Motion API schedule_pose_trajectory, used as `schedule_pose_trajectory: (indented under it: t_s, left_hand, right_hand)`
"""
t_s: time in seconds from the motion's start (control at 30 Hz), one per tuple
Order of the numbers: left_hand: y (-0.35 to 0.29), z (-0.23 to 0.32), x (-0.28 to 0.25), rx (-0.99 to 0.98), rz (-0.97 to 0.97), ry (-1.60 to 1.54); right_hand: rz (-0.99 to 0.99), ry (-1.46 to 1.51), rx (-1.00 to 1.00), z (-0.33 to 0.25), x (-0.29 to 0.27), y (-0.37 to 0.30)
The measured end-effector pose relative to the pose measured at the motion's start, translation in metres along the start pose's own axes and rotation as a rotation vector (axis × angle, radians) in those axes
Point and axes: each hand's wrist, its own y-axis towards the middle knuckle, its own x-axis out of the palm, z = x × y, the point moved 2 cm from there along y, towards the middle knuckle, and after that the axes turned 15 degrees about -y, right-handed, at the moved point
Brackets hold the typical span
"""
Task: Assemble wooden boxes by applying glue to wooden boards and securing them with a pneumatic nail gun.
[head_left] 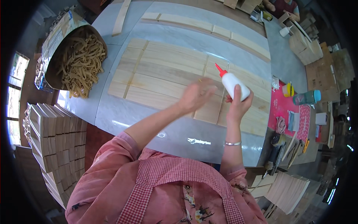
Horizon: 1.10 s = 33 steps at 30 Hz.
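"What's in the right hand [241, 107]?"

"A white bottle [235, 85] with a red nozzle [220, 70]. The fingers are closed around its lower part, the thumb lying along its side. It's tilted, with the nozzle ahead of those fingers and pointing off to the left."

"And the left hand [195, 95]?"

"Just left of the bottle, and blurred. I can't tell whether its fingers are spread or pressed together."

"What's under them?"

"Pale wooden boards [167, 69], side by side on the grey bench [171, 138]. They reach out to both sides of the fingers, farther to the left."

"Anything beyond?"

"Ahead of both hands' fingers, a row of narrow wooden strips [194, 24] lies along the bench."

"What about off to the sides?"

"Well to the left of the left fingers, a tipped container [52, 48] has a heap of tan bands [85, 56] at its mouth. To the right of the right fingers, past the boards, there's a pink mat [276, 108], with a yellow-and-white tub [288, 89] and a blue-lidded jar [304, 98] near it."
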Motion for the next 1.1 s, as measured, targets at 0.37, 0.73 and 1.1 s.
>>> schedule_pose_trajectory:
  t_s: [0.37, 0.73, 1.1]
  left_hand:
    - [0.038, -0.062, -0.068, 0.08, 0.055, 0.879]
    - [0.034, -0.069, -0.07, 0.079, 0.05, 0.939]
    - [-0.031, -0.052, -0.061, 0.142, -0.062, 1.004]
  right_hand:
    - [0.087, -0.363, -0.083, 0.019, 0.062, 0.055]
    - [0.111, -0.454, -0.225, 0.021, 0.024, -0.028]
    - [0.008, -0.503, -0.338, 0.028, -0.036, -0.126]
